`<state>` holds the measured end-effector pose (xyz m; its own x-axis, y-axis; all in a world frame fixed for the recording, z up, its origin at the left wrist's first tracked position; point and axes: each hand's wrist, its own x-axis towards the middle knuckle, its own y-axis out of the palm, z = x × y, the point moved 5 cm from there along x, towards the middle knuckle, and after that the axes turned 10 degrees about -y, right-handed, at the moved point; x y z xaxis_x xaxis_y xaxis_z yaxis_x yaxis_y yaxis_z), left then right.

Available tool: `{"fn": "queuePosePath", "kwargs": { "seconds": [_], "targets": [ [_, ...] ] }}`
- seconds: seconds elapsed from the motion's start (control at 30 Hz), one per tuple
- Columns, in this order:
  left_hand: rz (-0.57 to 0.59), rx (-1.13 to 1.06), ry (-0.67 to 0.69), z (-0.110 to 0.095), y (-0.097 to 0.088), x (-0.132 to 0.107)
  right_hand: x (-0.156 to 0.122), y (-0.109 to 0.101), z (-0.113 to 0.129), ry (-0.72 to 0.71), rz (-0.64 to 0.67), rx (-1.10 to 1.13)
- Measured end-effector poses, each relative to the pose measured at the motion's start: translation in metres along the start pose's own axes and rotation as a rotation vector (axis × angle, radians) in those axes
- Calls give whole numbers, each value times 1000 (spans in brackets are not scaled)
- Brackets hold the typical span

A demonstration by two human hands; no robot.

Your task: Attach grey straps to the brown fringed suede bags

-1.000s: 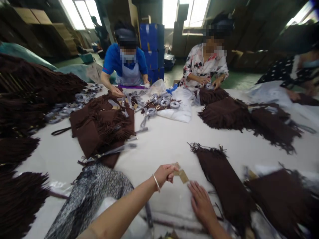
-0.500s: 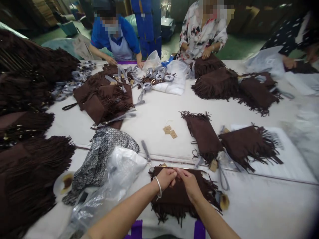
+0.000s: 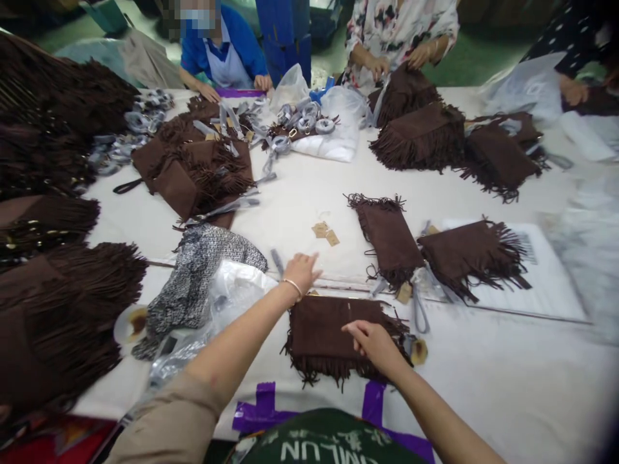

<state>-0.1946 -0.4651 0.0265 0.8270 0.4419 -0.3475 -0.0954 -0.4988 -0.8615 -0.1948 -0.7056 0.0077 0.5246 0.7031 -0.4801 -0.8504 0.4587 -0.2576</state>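
Observation:
My left hand (image 3: pixel 300 274), with a bangle at the wrist, is over the table just beyond the top edge of a dark brown fringed pouch (image 3: pixel 324 328). Its fingers reach forward and apart, and nothing shows in them. Beside it lies a narrow grey object (image 3: pixel 277 261), partly hidden by the hand. My right hand (image 3: pixel 374 345) is above the right half of the pouch, thumb and index finger pinched together; whether something thin is between them I cannot make out. The pouch lies flat, its fringe towards me.
Clear plastic (image 3: pixel 236 283) and a black-and-white knit cloth (image 3: pixel 207 270) lie left of the pouch. Small tan tags (image 3: pixel 325 232) rest mid-table. More fringed pouches (image 3: pixel 387 238) lie to the right, with big piles (image 3: pixel 62 303) at left. Co-workers' hands (image 3: pixel 377 64) work across the table.
My hands were together at the pouch's top edge. They have parted: the left moved forward and left off the pouch, the right stayed over it. The view has tilted down.

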Motion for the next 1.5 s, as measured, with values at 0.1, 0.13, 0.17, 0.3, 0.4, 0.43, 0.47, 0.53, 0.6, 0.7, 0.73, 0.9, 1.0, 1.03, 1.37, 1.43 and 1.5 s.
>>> {"fn": "queuePosePath", "kwargs": {
  "seconds": [0.1,0.13,0.17,0.3,0.4,0.43,0.47,0.53,0.6,0.7,0.73,0.9,1.0,1.03,1.37,1.43,1.5],
  "targets": [
    [350,-219,346,-32,36,-76,-9,37,1,-35,195,-31],
    [441,-261,400,-35,50,-101,-13,46,0,-43,233,-17],
    [475,-285,396,-32,61,-121,-17,53,-1,-52,259,-3],
    [431,-328,246,1,83,-165,-30,57,-3,-150,279,-88],
    [360,-464,61,23,81,-173,-34,36,1,-241,191,-215],
    [342,-532,-12,28,81,-173,-34,26,4,-256,123,-229],
    [335,-606,-81,31,82,-174,-34,14,6,-263,37,-223],
    [372,-758,-183,30,92,-176,-35,-8,9,-249,-148,-164],
    [459,-905,-255,24,109,-179,-37,-22,7,-181,-283,-35],
    [621,-1108,-362,12,136,-179,-38,-19,-7,-3,-350,434],
    [686,-1152,-382,8,143,-176,-38,-14,-13,58,-362,620],
    [524,-763,-218,7,133,-111,-24,-3,-36,77,-326,755],
    [83,-211,64,7,104,-57,-8,-5,-61,53,-219,245],
    [27,-60,116,7,101,-44,-3,-4,-72,52,-174,100],
    [-100,143,499,4,101,-91,-7,6,-90,-96,-208,-160],
    [-72,86,543,1,107,-110,-5,6,-63,-242,-234,-145],
    [-28,14,588,-4,113,-122,3,9,-38,-349,-205,-162]
  ]
}}
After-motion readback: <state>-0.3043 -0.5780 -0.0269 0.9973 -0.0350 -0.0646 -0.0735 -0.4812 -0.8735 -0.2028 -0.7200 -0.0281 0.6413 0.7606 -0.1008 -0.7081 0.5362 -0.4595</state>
